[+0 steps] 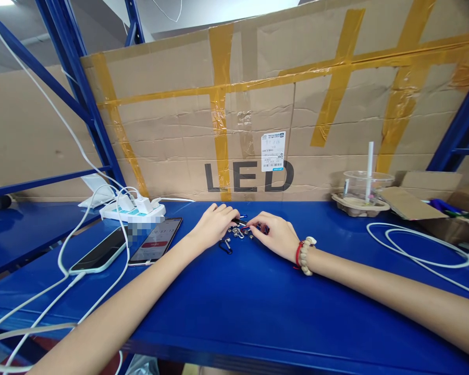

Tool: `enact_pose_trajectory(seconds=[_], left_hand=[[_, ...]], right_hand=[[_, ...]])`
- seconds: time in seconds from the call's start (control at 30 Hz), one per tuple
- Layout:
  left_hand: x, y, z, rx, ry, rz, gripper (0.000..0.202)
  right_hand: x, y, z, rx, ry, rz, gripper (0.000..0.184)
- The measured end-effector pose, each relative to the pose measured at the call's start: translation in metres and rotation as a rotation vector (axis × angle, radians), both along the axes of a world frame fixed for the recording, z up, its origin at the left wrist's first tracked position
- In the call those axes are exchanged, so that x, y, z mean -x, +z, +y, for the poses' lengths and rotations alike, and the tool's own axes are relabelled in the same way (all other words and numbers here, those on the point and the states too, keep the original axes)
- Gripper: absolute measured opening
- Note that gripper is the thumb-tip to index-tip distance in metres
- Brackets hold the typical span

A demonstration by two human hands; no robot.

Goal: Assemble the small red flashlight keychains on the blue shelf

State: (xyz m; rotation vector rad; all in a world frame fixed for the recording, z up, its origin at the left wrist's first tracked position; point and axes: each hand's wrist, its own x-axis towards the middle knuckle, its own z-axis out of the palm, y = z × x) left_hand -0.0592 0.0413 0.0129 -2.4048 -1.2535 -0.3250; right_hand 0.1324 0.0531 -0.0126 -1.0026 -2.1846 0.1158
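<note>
A small heap of metal pieces (238,233), mostly silver with some dark and coloured bits, lies on the blue tabletop between my hands. My left hand (216,225) rests at the heap's left side, its fingers bent together against a small dark piece (239,222) that I cannot identify. From the right, my right hand (274,234) has thumb and forefinger drawn together at the heap's edge; whatever sits between them is too small to name. Nearer to me lies a black carabiner-like clip (226,248) with a silver part. A beaded bracelet and red cord circle my right wrist.
On the left, two phones (158,240) lie beside a white power strip (135,211) with looping white cables. A clear plastic cup (361,185) with a straw sits in a cardboard holder (359,207). An open box (449,213) and white cable (418,234) occupy the right. Cardboard (172,140) stands behind.
</note>
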Motion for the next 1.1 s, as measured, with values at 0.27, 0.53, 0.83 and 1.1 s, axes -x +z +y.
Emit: enact_pose_trajectory(seconds=[0.27,0.53,0.83,1.1], left_hand=[[-0.002,-0.004,0.002,-0.021,-0.008,0.002,0.021],[0.0,-0.001,0.002,-0.043,-0.012,0.019,0.024],[0.037,0.004,0.015,0.156,0.042,-0.084,0.02],[0.04,-0.002,0.02,0.262,-0.002,-0.161,0.02]], right_hand=[[0.0,0.002,0.001,0.082,-0.11,0.021,0.014],[0.0,0.0,0.003,0.128,-0.081,0.021,0.017],[0.0,0.001,0.001,0.13,-0.066,0.012,0.017],[0.0,0.002,0.001,0.126,-0.054,0.014,0.017]])
